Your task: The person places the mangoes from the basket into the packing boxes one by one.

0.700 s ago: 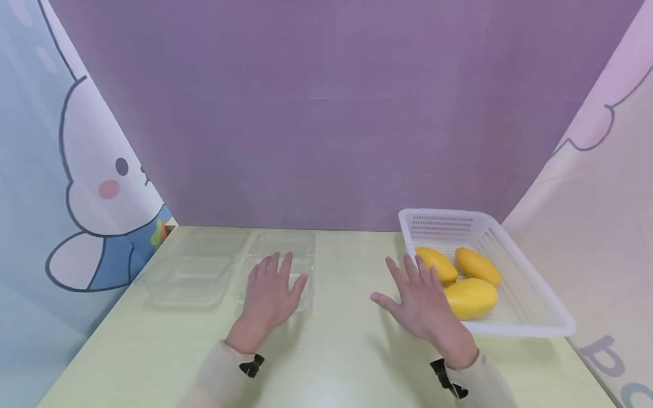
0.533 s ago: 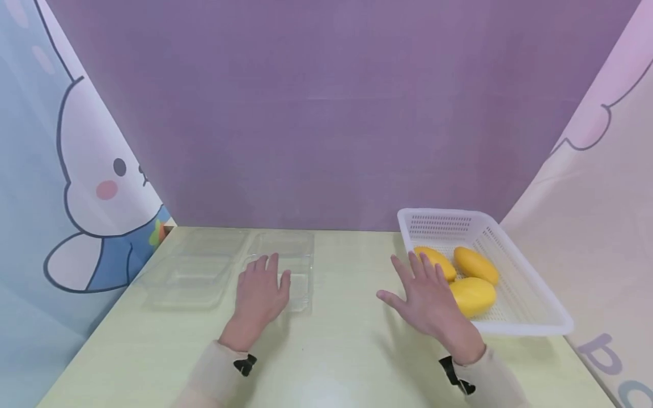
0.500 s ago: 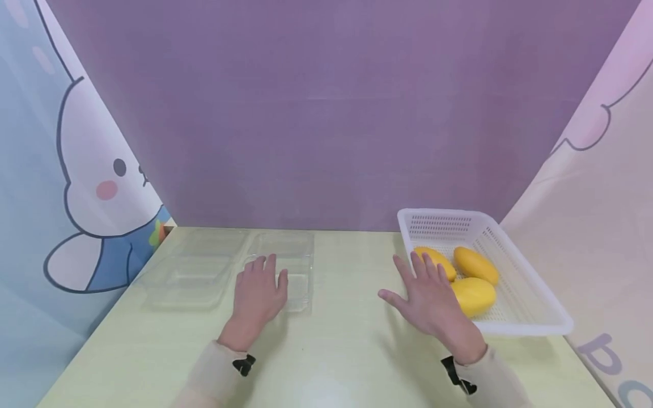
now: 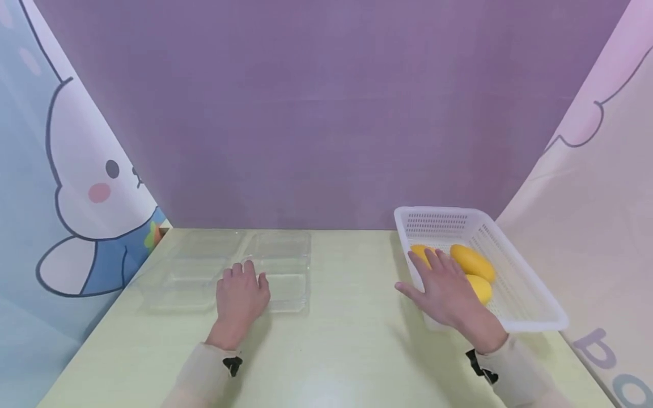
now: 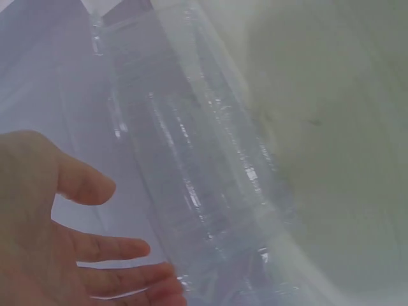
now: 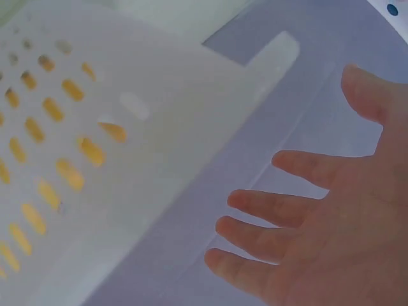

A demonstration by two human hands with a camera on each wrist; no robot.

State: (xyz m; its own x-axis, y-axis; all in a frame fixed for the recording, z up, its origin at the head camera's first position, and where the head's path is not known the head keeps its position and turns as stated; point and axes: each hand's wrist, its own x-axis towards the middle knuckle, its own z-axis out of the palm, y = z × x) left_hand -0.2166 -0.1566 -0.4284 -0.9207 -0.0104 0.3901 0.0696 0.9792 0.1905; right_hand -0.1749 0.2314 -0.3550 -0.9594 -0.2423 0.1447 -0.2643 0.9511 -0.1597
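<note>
My left hand (image 4: 240, 300) hovers, holding nothing, at the near left side of a clear plastic container (image 4: 288, 286) that lies with its lid half folded back. In the left wrist view its relaxed fingers point toward the ribbed clear plastic (image 5: 204, 166). My right hand (image 4: 449, 292) spreads its fingers over the left edge of a white perforated basket (image 4: 530, 294), gripping nothing. Inside the basket lie yellow mangoes: one at the right (image 4: 473, 263), one in front (image 4: 481, 288) and one at the left (image 4: 420, 251), the latter two partly hidden by the hand. The right wrist view shows the basket wall (image 6: 159, 140) beside the open fingers.
A second clear plastic container (image 4: 178, 283) stands at the left of the pale table (image 4: 326, 351). A purple panel (image 4: 306, 113) rises behind the table, and printed curtains (image 4: 92, 243) hang at both sides.
My left hand has moved left and slightly down, away from the middle of the nearer container. The right hand has shifted right, further over the basket and its mangoes.
</note>
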